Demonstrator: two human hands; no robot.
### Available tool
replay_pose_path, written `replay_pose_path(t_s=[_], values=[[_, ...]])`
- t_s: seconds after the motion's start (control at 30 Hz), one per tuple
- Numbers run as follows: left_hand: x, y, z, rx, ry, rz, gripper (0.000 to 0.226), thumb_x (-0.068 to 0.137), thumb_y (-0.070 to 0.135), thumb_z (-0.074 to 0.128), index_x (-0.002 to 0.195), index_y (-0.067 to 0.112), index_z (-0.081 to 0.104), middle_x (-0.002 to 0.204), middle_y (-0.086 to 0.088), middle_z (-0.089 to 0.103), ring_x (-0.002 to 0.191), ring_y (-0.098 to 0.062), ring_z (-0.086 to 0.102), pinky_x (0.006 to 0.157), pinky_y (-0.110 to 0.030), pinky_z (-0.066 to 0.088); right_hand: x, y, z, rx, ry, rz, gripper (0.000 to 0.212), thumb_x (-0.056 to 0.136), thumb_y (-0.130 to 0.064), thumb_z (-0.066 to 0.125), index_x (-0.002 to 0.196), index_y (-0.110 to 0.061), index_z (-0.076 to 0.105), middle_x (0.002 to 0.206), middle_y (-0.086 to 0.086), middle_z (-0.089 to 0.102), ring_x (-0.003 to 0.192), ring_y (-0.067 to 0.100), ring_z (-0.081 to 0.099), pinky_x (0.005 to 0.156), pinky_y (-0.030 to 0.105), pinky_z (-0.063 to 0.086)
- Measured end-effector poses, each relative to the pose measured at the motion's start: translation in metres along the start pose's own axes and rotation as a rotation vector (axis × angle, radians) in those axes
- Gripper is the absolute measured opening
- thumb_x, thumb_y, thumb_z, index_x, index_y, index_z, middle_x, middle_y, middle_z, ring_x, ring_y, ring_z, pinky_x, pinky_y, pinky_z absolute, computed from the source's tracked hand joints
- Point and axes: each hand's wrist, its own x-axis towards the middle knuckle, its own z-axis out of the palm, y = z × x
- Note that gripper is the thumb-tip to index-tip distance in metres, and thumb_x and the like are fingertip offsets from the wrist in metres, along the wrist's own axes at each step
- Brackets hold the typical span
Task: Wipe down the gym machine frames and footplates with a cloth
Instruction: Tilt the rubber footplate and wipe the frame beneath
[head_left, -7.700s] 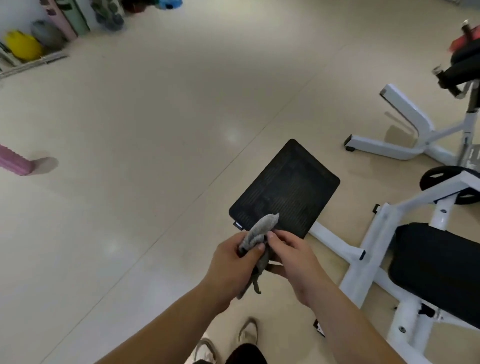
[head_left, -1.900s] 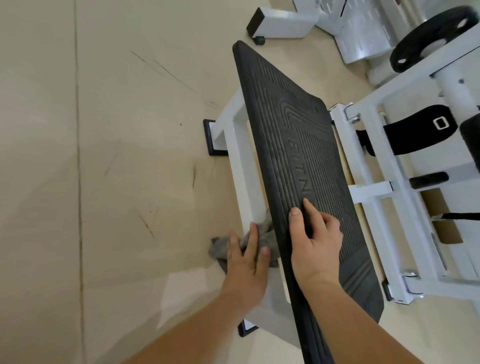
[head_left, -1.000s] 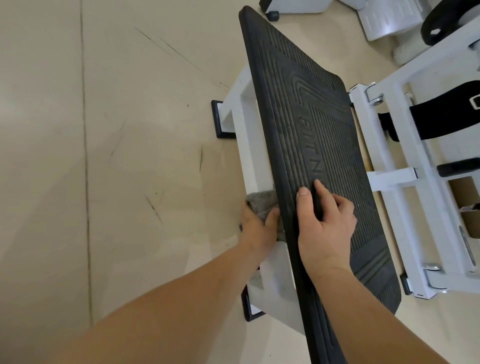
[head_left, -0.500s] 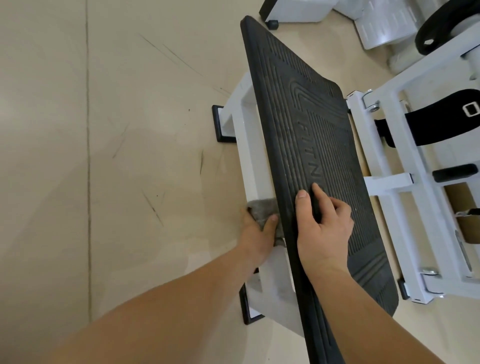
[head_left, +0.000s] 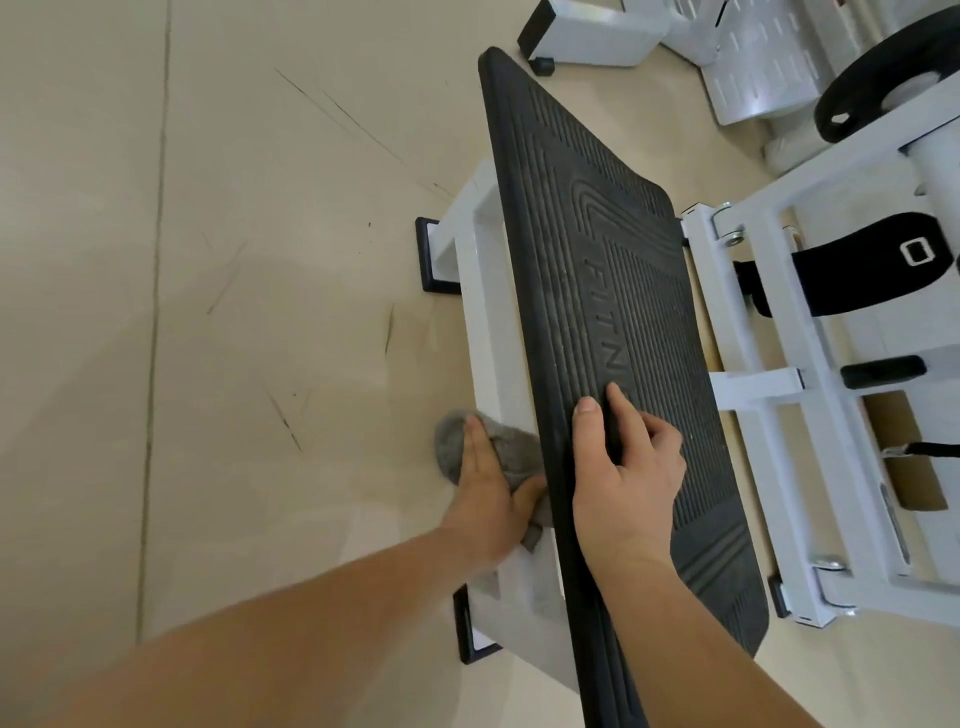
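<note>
Left of the footplate lies scuffed beige floor, and at the plate's left edge the left hand lies flat on the grey cloth, fingers fairly straight and spread over it, the thumb alongside, pressing it down rather than bunching it. Half a second ago the cloth was tucked tight against the footplate's rim with the fingers curled over it; now it has slid outward, and its left lobe bulges past the outer side of the white frame beam that runs beneath the plate. That reads as one more stroke across the beam's near stretch, so this part of the frame is probably close to done, while the run toward the black end cap beyond the plate's left edge looks not yet reached (a judgement only, since no dirt shows at this range). The cloth sits directly under the palm and fingers, with folds showing ahead of the fingertips and beside the thumb. On the footplate itself the right hand rests on the ribbed face just inside the left rim, thumb and forefinger extended, the other fingers loosely folded, holding nothing, seemingly bracing. Right of the footplate stands more white framing, untouched by either hand
</note>
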Motion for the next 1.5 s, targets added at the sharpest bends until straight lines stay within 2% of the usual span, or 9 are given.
replay_pose_path(t_s=[0.27, 0.43, 0.57, 0.7, 1.03, 1.17, 1.3, 1.4, 1.5], values=[[-0.011, -0.01, 0.005, 0.002, -0.055, -0.012, 0.098, 0.1, 0.025, 0.058, 0.16, 0.018, -0.019, 0.17, -0.004, -0.016, 0.158, -0.031, 0.005, 0.126, -0.046, 0.019, -0.001, -0.001, -0.001, -0.022, 0.001, -0.002, 0.061, 0.095, -0.068, 0.045, 0.15, -0.043, 0.045, 0.128, -0.017, 0.033, 0.124, 0.002, 0.025, 0.111, 0.043, 0.035], [-0.07, -0.046, 0.041, -0.275, -0.169, -0.234, 0.104, 0.088, 0.058, 0.062, 0.146, 0.06, -0.024, 0.163, 0.008, 0.027, 0.149, -0.013, 0.033, 0.121, -0.028, 0.028, -0.001, -0.001, -0.001, -0.022, -0.005, -0.001, 0.058, 0.097, -0.065, 0.046, 0.15, -0.043, 0.045, 0.13, -0.016, 0.034, 0.129, 0.005, 0.026, 0.113, 0.043, 0.034], [-0.033, -0.017, 0.017, -0.106, -0.098, -0.099, 0.099, 0.1, 0.041, 0.056, 0.159, 0.025, -0.022, 0.171, -0.006, -0.002, 0.156, -0.03, 0.014, 0.125, -0.047, 0.023, -0.002, -0.001, -0.002, -0.023, -0.009, -0.012, 0.056, 0.099, -0.063, 0.047, 0.15, -0.042, 0.045, 0.132, -0.014, 0.035, 0.13, 0.008, 0.027, 0.113, 0.044, 0.033], [0.044, 0.017, -0.024, -0.024, 0.026, -0.003, 0.087, 0.104, 0.028, 0.05, 0.161, 0.015, -0.014, 0.171, -0.008, -0.01, 0.157, -0.034, 0.006, 0.126, -0.051, 0.017, -0.002, -0.003, 0.0, -0.028, 0.002, -0.014, 0.063, 0.096, -0.067, 0.045, 0.152, -0.039, 0.044, 0.131, -0.014, 0.034, 0.13, 0.008, 0.028, 0.114, 0.045, 0.033], [-0.022, -0.006, 0.001, 0.003, -0.088, -0.049, 0.088, 0.105, 0.036, 0.05, 0.161, 0.021, -0.015, 0.17, 0.0, -0.015, 0.158, -0.028, 0.003, 0.127, -0.045, 0.016, -0.007, -0.007, -0.001, -0.154, 0.028, -0.028, 0.075, 0.094, -0.071, 0.033, 0.16, -0.035, 0.028, 0.143, -0.007, 0.033, 0.137, 0.014, 0.028, 0.114, 0.048, 0.036], [0.002, -0.012, -0.02, 0.232, -0.195, -0.048, 0.119, 0.093, 0.057, 0.061, 0.156, 0.014, -0.03, 0.166, -0.003, -0.032, 0.154, -0.022, -0.023, 0.128, -0.039, 0.0, 0.0, -0.024, -0.008, -0.423, 0.068, -0.236, 0.061, 0.104, -0.052, 0.034, 0.159, -0.025, 0.034, 0.144, 0.002, 0.038, 0.131, 0.019, 0.033, 0.106, 0.043, 0.041], [0.025, -0.013, -0.032, 0.435, -0.244, -0.043, 0.136, 0.081, 0.078, 0.058, 0.152, 0.006, -0.034, 0.161, -0.007, -0.039, 0.15, -0.026, -0.034, 0.126, -0.038, -0.012, 0.05, -0.087, 0.008, -0.278, 0.02, -0.352, 0.054, 0.101, -0.056, 0.043, 0.153, -0.038, 0.042, 0.132, -0.006, 0.039, 0.123, 0.012, 0.034, 0.098, 0.032, 0.036], [0.036, -0.01, -0.033, 0.314, -0.218, -0.021, 0.126, 0.09, 0.07, 0.054, 0.152, 0.006, -0.035, 0.163, -0.006, -0.036, 0.151, -0.022, -0.031, 0.126, -0.035, -0.01, 0.092, -0.128, 0.041, -0.332, -0.069, -0.4, 0.051, 0.102, -0.059, 0.044, 0.151, -0.044, 0.041, 0.129, -0.008, 0.039, 0.12, 0.012, 0.034, 0.095, 0.033, 0.04], [0.07, 0.0, -0.037, 0.133, -0.167, -0.042, 0.119, 0.095, 0.06, 0.055, 0.142, 0.016, -0.045, 0.164, -0.001, -0.035, 0.156, -0.018, -0.019, 0.129, -0.036, 0.001, 0.107, -0.129, 0.064, -0.371, 0.081, -0.425, 0.044, 0.104, -0.052, 0.044, 0.147, -0.041, 0.045, 0.124, -0.003, 0.043, 0.11, 0.017, 0.037, 0.094, 0.042, 0.045]])
